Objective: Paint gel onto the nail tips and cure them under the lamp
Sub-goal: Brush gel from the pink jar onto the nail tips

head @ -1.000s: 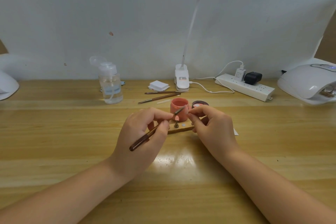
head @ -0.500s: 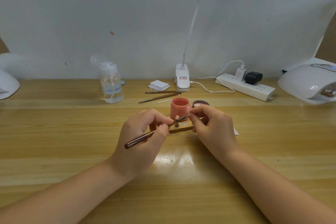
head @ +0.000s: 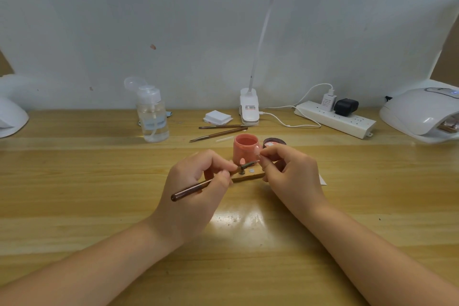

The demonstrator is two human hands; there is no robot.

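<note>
Pink gel fills an open jar (head: 246,150) standing at the middle of the wooden table (head: 74,181), with its dark lid (head: 274,142) lying just beside it on the right. In front of the jar lies a small wooden holder block (head: 248,176), partly hidden by both hands; one pink nail tip (head: 242,161) stands on a stud on it, and a small pale disc shows on the block beside that. The left hand (head: 196,189) has its thumb and fingers curled around a dark brown gel brush (head: 198,187), whose handle slants down to the left while its bristle end reaches over the block toward the right hand. The right hand (head: 290,174) pinches a second pink nail tip (head: 256,149) between thumb and forefinger, holding it up in front of the jar's right edge, just above the brush tip; whether bristles and tip touch cannot be told. Farther back lie two spare brushes (head: 218,130), a stack of white wipes (head: 217,117), a clear pump bottle (head: 152,117) and the clip base of a white desk lamp (head: 249,109), whose lit head spans the top edge. A white power strip (head: 335,119) with two plugs sits to the right, and the white curing lamp (head: 422,114) stands at the far right edge, well apart from the hands.
</note>
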